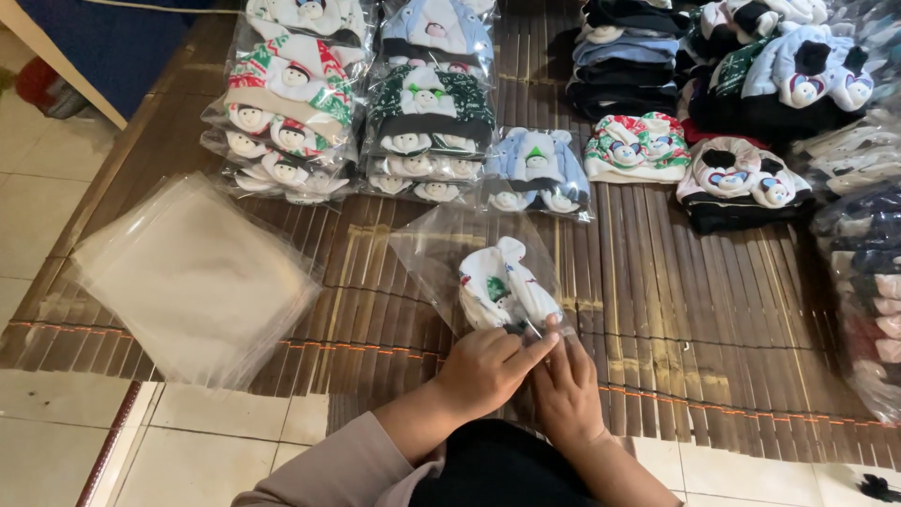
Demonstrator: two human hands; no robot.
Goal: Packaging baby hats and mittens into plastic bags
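A thick stack of empty clear bags (192, 272) lies at the left edge of the brown slatted mat (694, 310). Near the mat's front edge, the left hand (483, 369) pinches the mouth of a clear plastic bag (441, 253), fingers (530, 352) together on the film. Inside sits a folded white patterned hat (502, 286): soft, light, squashy, while the film looks slippery, best held at its open rim. The right hand (566, 388) grips the same rim, fingers closed.
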